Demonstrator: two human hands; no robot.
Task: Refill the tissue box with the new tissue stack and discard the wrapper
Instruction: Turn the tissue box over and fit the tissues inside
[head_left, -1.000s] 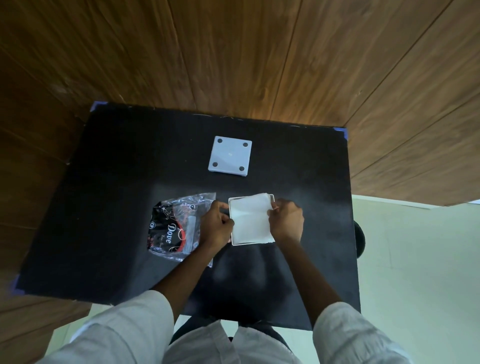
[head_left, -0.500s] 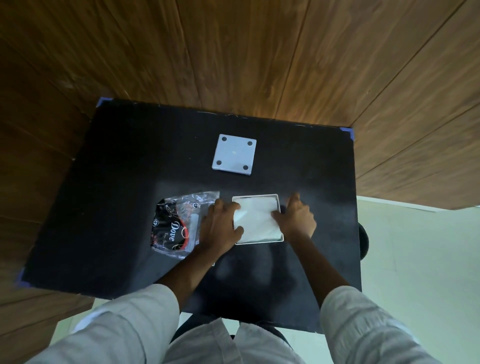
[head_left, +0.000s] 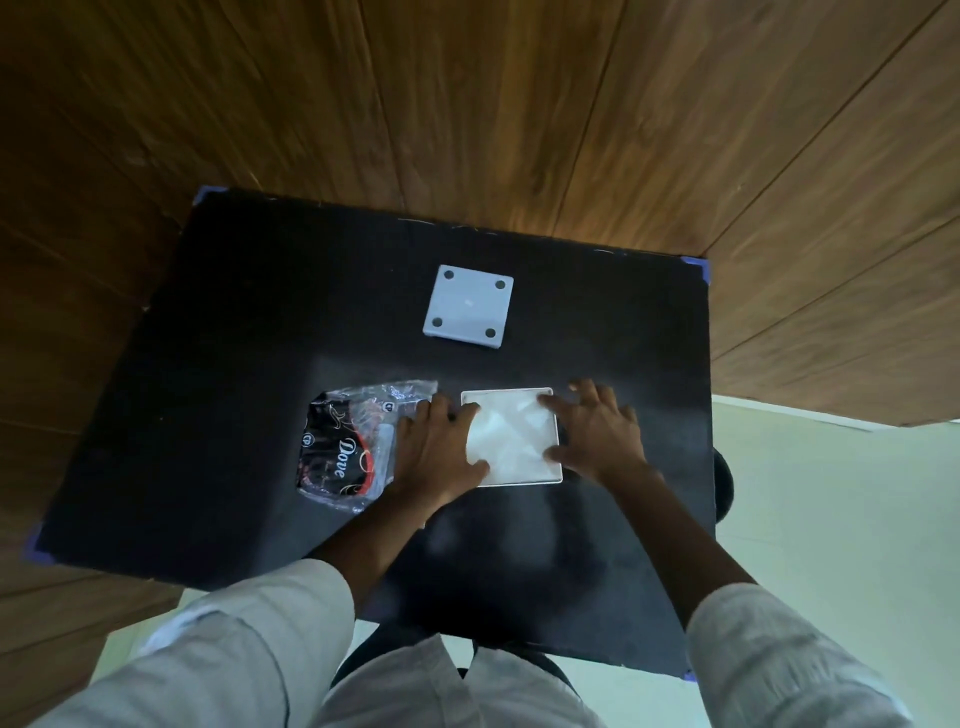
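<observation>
A white square tissue box lies open on the black table, with the white tissue stack inside it. My left hand presses flat on the stack's left side, fingers spread. My right hand rests flat over the box's right edge, fingers apart. The empty clear wrapper with black and red "Dove" print lies just left of my left hand. The box's light grey square lid with four dark round feet lies farther back on the table.
Wood-panel walls stand behind and to both sides of the table. A pale floor shows to the right. A dark stool edge pokes out past the table's right side.
The tissue stack has gone down from tilted in my fingers to flat inside the box. Both hands have opened and now press flat on it.
</observation>
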